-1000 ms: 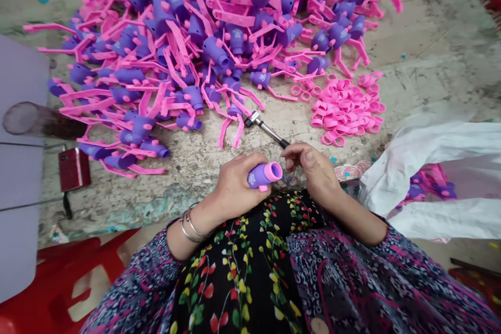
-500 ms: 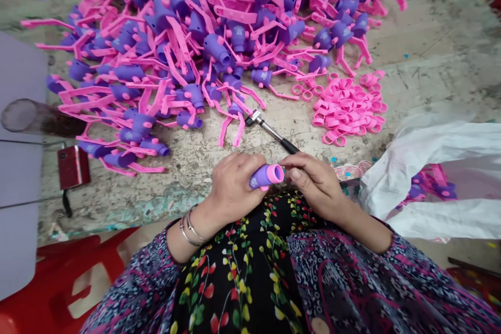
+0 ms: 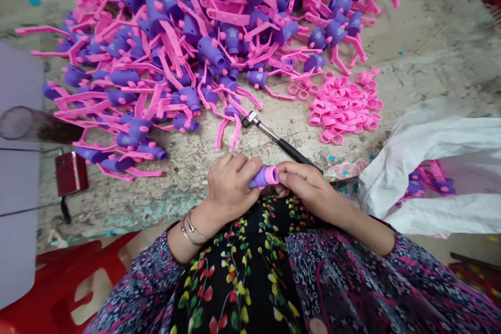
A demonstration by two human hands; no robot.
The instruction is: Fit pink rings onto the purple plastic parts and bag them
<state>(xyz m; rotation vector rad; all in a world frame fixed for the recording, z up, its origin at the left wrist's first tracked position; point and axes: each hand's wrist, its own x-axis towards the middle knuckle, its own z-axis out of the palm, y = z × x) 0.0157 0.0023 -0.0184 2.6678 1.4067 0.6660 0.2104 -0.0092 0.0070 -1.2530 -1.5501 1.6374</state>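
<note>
My left hand (image 3: 230, 188) is closed around a purple plastic part (image 3: 257, 179), its open end facing right. A pink ring (image 3: 271, 175) sits around that end. My right hand (image 3: 307, 188) has thumb and fingers pinched at the ring's rim; its lower fingers are partly hidden. Just beyond my hands lies a hammer (image 3: 291, 150) with a black grip, its head pointing up and left. Loose pink rings (image 3: 344, 107) are heaped farther back on the right. A large pile of purple parts with pink legs (image 3: 191, 47) covers the back of the table.
On the right, a white sack (image 3: 430, 141) gapes open with more pink and purple parts inside. At the left are a dark red box (image 3: 71, 172) with a cord and a clear cylinder (image 3: 39, 124). A red plastic chair (image 3: 50, 297) stands at lower left.
My right hand has moved left, and its fingertips now meet the ring end of the part. My left hand keeps its hold. The camera view has shifted slightly.
</note>
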